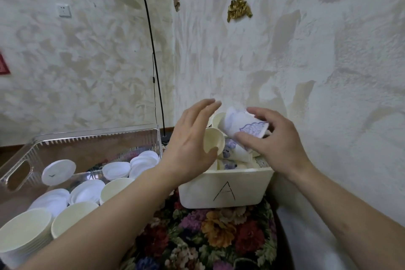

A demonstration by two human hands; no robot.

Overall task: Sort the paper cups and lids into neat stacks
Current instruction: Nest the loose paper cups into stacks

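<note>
A white bin marked "A" (pixel 247 190) holds several jumbled paper cups with purple print. My right hand (pixel 271 144) grips one printed cup (pixel 243 124) lying on its side just above the pile. My left hand (pixel 190 144) hovers over the bin's left edge with fingers straight, its palm next to a plain cream cup (pixel 213 141). On the left, a clear plastic tray (pixel 87 138) holds several white lids (pixel 116 170) scattered flat. Stacked cream cups (pixel 24 232) stand at the near left, partly hidden by my left forearm.
A flowered cloth (pixel 208 234) covers the table under the bin. A textured wall rises right behind the bin and on the right. A black floor lamp stem (pixel 153 61) stands in the corner behind the tray.
</note>
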